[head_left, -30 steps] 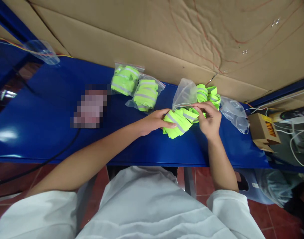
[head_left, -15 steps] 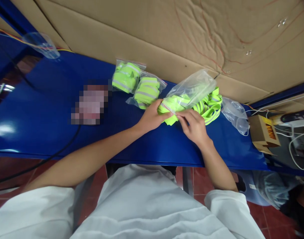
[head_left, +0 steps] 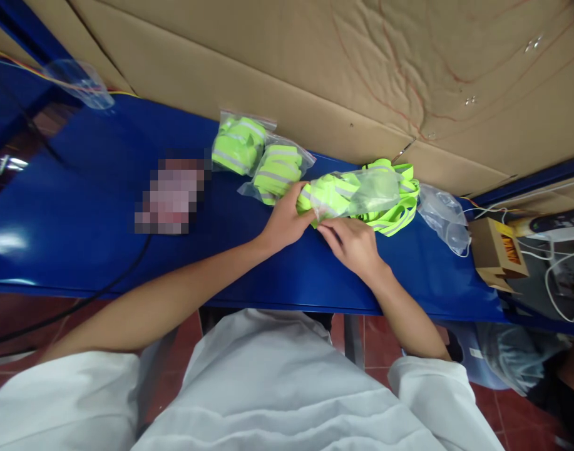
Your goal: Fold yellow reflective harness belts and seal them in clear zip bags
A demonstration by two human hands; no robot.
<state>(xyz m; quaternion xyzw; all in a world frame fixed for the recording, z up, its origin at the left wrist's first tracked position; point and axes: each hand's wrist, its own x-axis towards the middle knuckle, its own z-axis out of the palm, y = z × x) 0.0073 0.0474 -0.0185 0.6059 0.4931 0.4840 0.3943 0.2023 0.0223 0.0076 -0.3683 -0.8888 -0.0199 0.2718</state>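
My left hand [head_left: 289, 218] is closed on the left end of a clear plastic bag [head_left: 375, 189] and the folded neon-yellow reflective strap [head_left: 331, 193] inside it. My right hand [head_left: 355, 246] is closed at the bag's near edge, thumb and forefinger pinched there. Loose reflective straps [head_left: 402, 210] lie in a heap just behind and right of the bag. Left of my hands sit two filled zip bags, one bag of strap [head_left: 278, 172] close to my left fingers and another bag of strap [head_left: 240, 145] farther back.
A cardboard wall [head_left: 268, 75] rises behind the blue table [head_left: 174, 263]. On the right lie clear plastic bags [head_left: 441, 216], a small cardboard box [head_left: 497, 254] and white cables [head_left: 549, 269]. A plastic cup [head_left: 87, 88] lies back left; a black cable [head_left: 108, 288] crosses the front left.
The held bag has swung down from raised to lying flatter over the heap. My right hand has slid a little left and toward me along its edge. My left hand has barely moved.
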